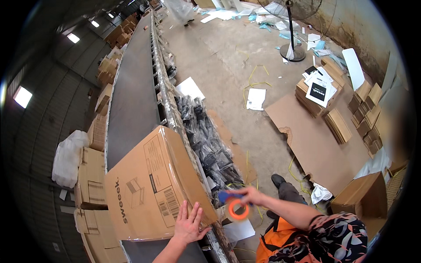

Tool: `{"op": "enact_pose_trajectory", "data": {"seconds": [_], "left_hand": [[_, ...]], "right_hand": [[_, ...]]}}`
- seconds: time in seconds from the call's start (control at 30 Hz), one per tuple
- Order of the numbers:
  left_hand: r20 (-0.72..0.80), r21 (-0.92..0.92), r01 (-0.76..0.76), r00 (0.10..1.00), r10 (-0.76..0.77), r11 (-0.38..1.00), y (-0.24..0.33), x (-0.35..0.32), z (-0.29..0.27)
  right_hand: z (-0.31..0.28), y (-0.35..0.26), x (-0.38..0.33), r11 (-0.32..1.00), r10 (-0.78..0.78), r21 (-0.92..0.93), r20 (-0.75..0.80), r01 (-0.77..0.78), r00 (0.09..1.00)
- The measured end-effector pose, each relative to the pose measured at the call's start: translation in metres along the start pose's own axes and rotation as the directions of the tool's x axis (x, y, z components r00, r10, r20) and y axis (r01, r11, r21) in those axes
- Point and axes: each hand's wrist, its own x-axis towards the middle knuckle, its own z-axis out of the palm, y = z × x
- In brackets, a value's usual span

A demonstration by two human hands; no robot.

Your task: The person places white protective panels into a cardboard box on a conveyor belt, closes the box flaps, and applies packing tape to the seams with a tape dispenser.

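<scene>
A large brown cardboard box (162, 193), with printing and a line drawing on its top, lies flat on the conveyor belt (131, 87). Shiny clear tape runs along its right edge. My left hand (188, 224) rests on the box's near right corner, fingers spread and holding nothing. Off the box's right side, my right hand (251, 196) grips a tape dispenser (228, 196), blue with an orange ring. The dispenser is a little blurred and appears apart from the box.
Black plastic-wrapped parts (210, 144) lie along the conveyor's metal rail (169, 109). Stacked cartons (92, 175) line its far side. To the right are cardboard bundles (309, 98), a cardboard sheet (307, 140), an open box (362, 197) and a standing fan (291, 52). Yellow straps (250, 81) litter the floor.
</scene>
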Motion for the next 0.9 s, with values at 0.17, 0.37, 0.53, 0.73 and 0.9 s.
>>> {"op": "enact_pose_trajectory", "data": {"seconds": [0.17,0.37,0.53,0.73,0.9], "left_hand": [[-0.094,-0.050,-0.053,0.994,0.049,0.997,-0.003,0.002,-0.004],[-0.007,-0.043,0.011,1.000,-0.012,0.999,0.003,0.015,-0.014],[-0.072,-0.039,0.003,0.997,-0.005,0.999,0.000,0.030,-0.022],[-0.051,-0.049,0.052,0.997,-0.054,0.997,0.002,0.021,-0.015],[-0.037,-0.026,0.080,0.996,-0.081,0.996,0.002,0.022,-0.021]], "right_hand": [[0.044,-0.053,0.030,0.890,0.278,-0.425,0.211,-0.168,0.937],[0.093,0.018,-0.064,0.927,0.119,-0.375,0.227,-0.026,0.967],[0.172,-0.015,-0.009,0.483,0.184,-0.844,0.359,0.234,0.915],[0.111,-0.022,-0.035,0.619,0.207,-0.758,0.410,0.206,0.888],[-0.022,-0.071,-0.051,0.412,0.258,-0.906,0.010,-0.101,0.966]]}}
